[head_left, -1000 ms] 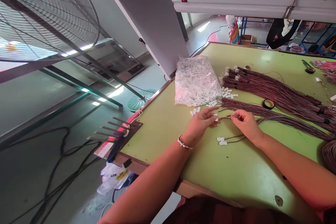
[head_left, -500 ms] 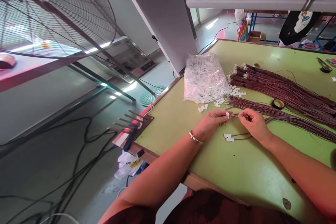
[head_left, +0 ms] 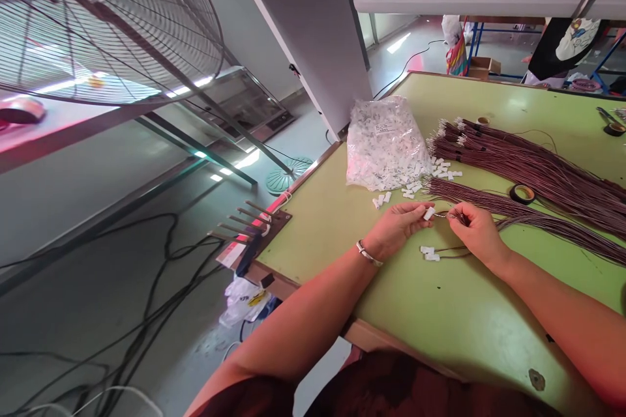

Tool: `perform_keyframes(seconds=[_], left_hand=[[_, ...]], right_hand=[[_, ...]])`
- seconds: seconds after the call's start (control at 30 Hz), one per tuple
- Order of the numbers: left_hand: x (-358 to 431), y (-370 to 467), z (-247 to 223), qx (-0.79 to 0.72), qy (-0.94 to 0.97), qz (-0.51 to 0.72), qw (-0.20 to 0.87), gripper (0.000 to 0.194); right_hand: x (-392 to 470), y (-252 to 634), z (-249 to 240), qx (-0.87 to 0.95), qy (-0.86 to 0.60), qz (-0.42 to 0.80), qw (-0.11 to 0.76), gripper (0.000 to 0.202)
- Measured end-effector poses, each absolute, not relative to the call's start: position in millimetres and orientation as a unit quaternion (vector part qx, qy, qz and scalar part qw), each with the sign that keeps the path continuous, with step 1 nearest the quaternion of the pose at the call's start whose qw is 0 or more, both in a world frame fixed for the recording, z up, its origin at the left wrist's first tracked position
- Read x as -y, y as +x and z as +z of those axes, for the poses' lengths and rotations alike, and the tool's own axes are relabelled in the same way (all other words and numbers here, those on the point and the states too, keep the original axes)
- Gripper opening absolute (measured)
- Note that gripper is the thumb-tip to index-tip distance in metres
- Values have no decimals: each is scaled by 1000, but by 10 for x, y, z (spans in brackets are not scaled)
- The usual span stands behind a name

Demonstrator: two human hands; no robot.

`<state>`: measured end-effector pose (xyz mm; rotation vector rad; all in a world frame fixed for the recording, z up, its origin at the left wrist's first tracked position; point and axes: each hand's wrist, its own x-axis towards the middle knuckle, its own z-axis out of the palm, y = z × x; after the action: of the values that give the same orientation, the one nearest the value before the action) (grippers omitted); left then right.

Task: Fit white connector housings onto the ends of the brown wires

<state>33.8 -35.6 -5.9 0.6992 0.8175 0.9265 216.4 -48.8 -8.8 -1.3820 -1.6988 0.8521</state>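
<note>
Between the thumb and fingers of my left hand (head_left: 398,228) is a small white plastic connector housing (head_left: 429,214). My right hand (head_left: 474,228) pinches thin brown wires (head_left: 452,215), whose pale ends point at the housing; whether a tip is inside it I cannot tell. Below the hands, two more white housings (head_left: 430,253) lie on the green tabletop (head_left: 391,306), attached to brown wires that lead to my right hand. Just beyond, a bundle of brown wires (head_left: 489,201) runs off to the right.
A clear bag of white housings (head_left: 386,143) lies at the back, with loose ones (head_left: 381,200) spilled in front. Larger wire bundles (head_left: 528,156), a black tape roll (head_left: 522,193) and a cutter (head_left: 611,122) are on the right. Metal prongs (head_left: 239,225) stick out at the left edge.
The housing in my left hand has turned from upright to a slanted position. Both hands stay close together, still holding the housing and wires. The camera view has shifted slightly.
</note>
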Motion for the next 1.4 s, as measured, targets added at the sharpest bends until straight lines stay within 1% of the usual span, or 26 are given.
perform_keyframes(seconds=[0.13,0.23,0.47,0.6,0.73,0.83,0.97,1.13,1.23,1.4], left_hand=[[338,317,-82,-376,324,432,753,25],[336,303,-105,-382,342,422,747,26],[346,316,-110,-399,358,429,727,20],[361,336,-120,-417,419,462,661,17],[389,397,-165,-408,493,497,586,14],[391,441,-201,-403,461,509,605,16],[378,444,-201,-394,400,513,649,21],[386,420,-145,-388,375,503,675,21],[387,420,-139,-393,376,504,671,22],[384,437,-194,-403,414,492,651,22]], right_hand=[[497,2168,-74,665,-540,330,396,9],[496,2172,-73,665,-539,324,403,8],[493,2168,-74,692,-539,300,375,8],[507,2165,-82,723,-542,244,352,7],[510,2170,-121,736,-527,224,360,6],[507,2167,-143,724,-527,243,374,5],[495,2162,-144,713,-522,305,354,7],[477,2188,-117,679,-526,348,375,10],[477,2195,-117,687,-518,346,373,8],[482,2173,-157,730,-510,282,356,14]])
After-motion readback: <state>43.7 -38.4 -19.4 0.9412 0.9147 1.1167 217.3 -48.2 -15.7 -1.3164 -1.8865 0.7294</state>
